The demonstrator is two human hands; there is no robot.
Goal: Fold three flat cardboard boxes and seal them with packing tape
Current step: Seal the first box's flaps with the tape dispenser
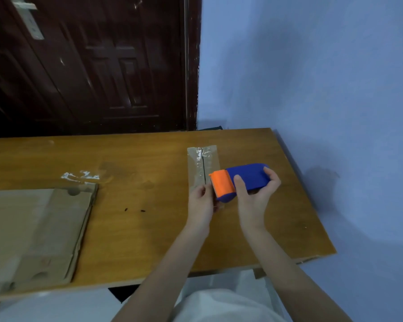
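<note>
1. Nearest the camera, pale clothing (219, 305) fills the bottom edge, and two bare forearms reach forward over the near edge of a wooden table (137, 228).
2. The right hand (256, 196) is wrapped around a tape dispenser (240, 180), thumb on its near side and fingers curled over the far blue end. The dispenser's long axis runs roughly left to right, tilted a little away at the right; its orange head with a toothed blade points left, toward the other hand. No brand or writing can be read on it.
3. The left hand (201, 201) sits just beside the orange head, its fingers pinched together at the blade. Whether they hold a tape end cannot be told.
4. Directly behind the hands is a small sealed cardboard box (201, 166), its long axis running away from the person. Shiny tape lies along its centre seam. The dispenser covers its near right corner.
5. At the left, well apart from the hands, flat cardboard boxes (40, 231) lie stacked on the table, with round cut-outs in the flaps. No print is legible.
6. Just beyond the stack lies a crumpled scrap of clear tape (79, 176). Two small dark specks (133, 209) sit mid-table.
7. Farthest back stand a dark wooden door (91, 66) with a metal handle plate (28, 17), and a blue wall (312, 77) on the right.
</note>
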